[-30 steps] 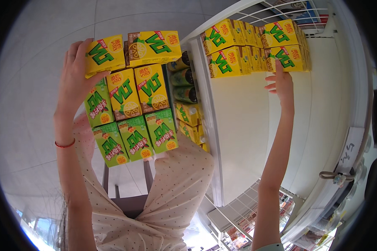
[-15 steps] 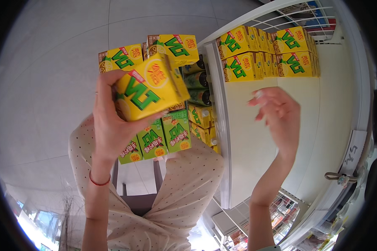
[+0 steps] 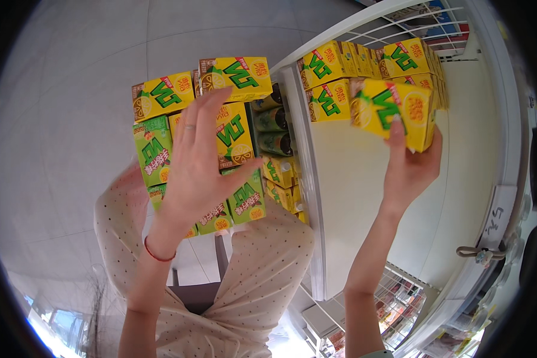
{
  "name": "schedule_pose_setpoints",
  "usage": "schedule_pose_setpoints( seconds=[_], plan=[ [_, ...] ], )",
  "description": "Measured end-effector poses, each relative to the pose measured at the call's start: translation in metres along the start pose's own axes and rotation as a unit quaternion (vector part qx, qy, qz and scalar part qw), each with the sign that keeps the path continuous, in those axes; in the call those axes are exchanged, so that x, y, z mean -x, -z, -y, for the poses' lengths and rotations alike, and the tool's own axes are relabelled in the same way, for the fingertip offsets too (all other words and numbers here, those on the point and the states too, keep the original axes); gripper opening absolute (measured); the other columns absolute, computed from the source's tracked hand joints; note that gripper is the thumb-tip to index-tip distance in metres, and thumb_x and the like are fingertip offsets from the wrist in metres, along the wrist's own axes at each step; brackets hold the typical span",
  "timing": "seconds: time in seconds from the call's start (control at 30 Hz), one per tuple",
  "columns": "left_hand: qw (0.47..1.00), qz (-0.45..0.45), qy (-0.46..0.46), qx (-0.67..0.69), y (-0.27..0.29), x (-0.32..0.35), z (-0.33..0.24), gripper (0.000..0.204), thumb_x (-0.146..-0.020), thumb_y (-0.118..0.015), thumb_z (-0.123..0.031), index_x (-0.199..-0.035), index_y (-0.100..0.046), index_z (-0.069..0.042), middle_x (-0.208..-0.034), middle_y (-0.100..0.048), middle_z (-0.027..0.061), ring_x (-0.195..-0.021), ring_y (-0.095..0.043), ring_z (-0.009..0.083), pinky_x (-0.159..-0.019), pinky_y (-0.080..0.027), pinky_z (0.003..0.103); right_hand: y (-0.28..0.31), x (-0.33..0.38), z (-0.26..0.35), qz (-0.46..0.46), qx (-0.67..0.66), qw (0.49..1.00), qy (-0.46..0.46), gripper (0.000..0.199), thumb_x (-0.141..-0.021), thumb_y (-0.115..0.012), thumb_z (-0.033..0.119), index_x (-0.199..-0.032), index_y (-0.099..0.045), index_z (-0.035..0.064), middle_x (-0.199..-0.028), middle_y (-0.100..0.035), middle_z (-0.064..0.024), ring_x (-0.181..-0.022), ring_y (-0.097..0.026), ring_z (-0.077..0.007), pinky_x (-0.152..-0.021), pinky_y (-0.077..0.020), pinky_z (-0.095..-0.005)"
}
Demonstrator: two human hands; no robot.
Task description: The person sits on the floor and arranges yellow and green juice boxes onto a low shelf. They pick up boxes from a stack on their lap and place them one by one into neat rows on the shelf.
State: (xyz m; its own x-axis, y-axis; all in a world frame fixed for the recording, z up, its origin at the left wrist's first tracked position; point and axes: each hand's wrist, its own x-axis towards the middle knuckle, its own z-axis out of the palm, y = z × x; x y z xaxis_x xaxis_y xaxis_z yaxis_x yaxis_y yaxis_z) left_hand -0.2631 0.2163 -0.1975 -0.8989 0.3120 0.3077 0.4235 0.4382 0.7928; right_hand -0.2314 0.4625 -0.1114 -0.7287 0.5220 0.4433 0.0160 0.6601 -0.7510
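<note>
My right hand (image 3: 413, 164) grips a yellow drink carton pack (image 3: 394, 110) with lemon slices and green lettering. It is held slightly tilted above the white shelf (image 3: 364, 197), just in front of the stacked yellow packs (image 3: 331, 101) at the shelf's far end; whether it touches them I cannot tell. My left hand (image 3: 200, 161) is open, fingers spread, above the cartons by my lap, and partly hides them. Under and around it are yellow packs (image 3: 235, 77) on top and green drink cartons (image 3: 246, 197) nearer me.
A white wire rack (image 3: 423, 21) closes off the shelf's far end. Beneath the shelf's left edge are dark bottles (image 3: 273, 119) and yellow bottles or cartons with white caps (image 3: 280, 173). A price tag holder (image 3: 500, 218) lines the right edge. Grey tiles (image 3: 71, 119) spread at left.
The yellow pack has passed from my left hand to my right and moved right, over the shelf. My left hand has opened above the cartons; my right, empty before, has closed on the pack.
</note>
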Motion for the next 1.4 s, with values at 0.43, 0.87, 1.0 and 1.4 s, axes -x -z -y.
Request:
schedule_pose_setpoints(
  seconds=[0.43,0.87,1.0,1.4],
  plan=[
    [0.972,0.046,0.007,-0.232,-0.012,-0.043,0.068,0.08,-0.076,-0.074,-0.021,-0.145,-0.035,-0.014,-0.146,-0.04,0.005,-0.133,-0.039,0.0245,-0.115,-0.022,0.053,-0.033,-0.109,-0.077,-0.067,0.309,0.909,0.273,0.056,-0.077,-0.08,0.027,-0.118,-0.058,-0.0038,-0.109,-0.057,-0.0135,-0.076,-0.063,-0.0171,-0.064,-0.054,-0.0301],
    [0.994,0.002,0.022,-0.109,-0.002,-0.046,0.072,0.066,-0.068,-0.082,-0.015,-0.123,-0.046,-0.006,-0.117,-0.054,0.0077,-0.109,-0.056,0.0289,-0.107,-0.037,0.042,-0.019,-0.072,-0.043,-0.027,0.24,0.926,0.289,0.043,-0.081,-0.073,0.007,-0.121,-0.059,0.0048,-0.122,-0.05,-0.009,-0.07,-0.056,-0.0095,-0.06,-0.0493,-0.0218],
    [0.984,-0.013,0.105,0.146,0.005,-0.018,0.042,0.071,-0.067,-0.086,-0.016,-0.122,-0.044,-0.001,-0.111,-0.054,0.0112,-0.104,-0.056,0.0249,-0.092,-0.046,0.036,-0.01,0.022,-0.018,0.177,-0.046,0.983,0.008,0.035,-0.084,-0.064,-0.004,-0.118,-0.06,0.0033,-0.112,-0.058,-0.0077,-0.071,-0.053,-0.0028,-0.06,-0.0438,-0.0168],
    [0.989,0.071,-0.051,0.118,-0.029,0.025,-0.022,0.089,-0.071,-0.081,-0.024,-0.14,-0.03,-0.002,-0.141,-0.037,0.0172,-0.129,-0.04,0.0354,-0.107,-0.034,0.051,-0.029,0.079,0.011,0.131,-0.194,0.958,-0.168,0.05,-0.077,-0.076,-0.001,-0.121,-0.053,-0.0058,-0.111,-0.064,-0.0132,-0.097,-0.064,-0.0159,-0.082,-0.0539,-0.0303]
  ],
)
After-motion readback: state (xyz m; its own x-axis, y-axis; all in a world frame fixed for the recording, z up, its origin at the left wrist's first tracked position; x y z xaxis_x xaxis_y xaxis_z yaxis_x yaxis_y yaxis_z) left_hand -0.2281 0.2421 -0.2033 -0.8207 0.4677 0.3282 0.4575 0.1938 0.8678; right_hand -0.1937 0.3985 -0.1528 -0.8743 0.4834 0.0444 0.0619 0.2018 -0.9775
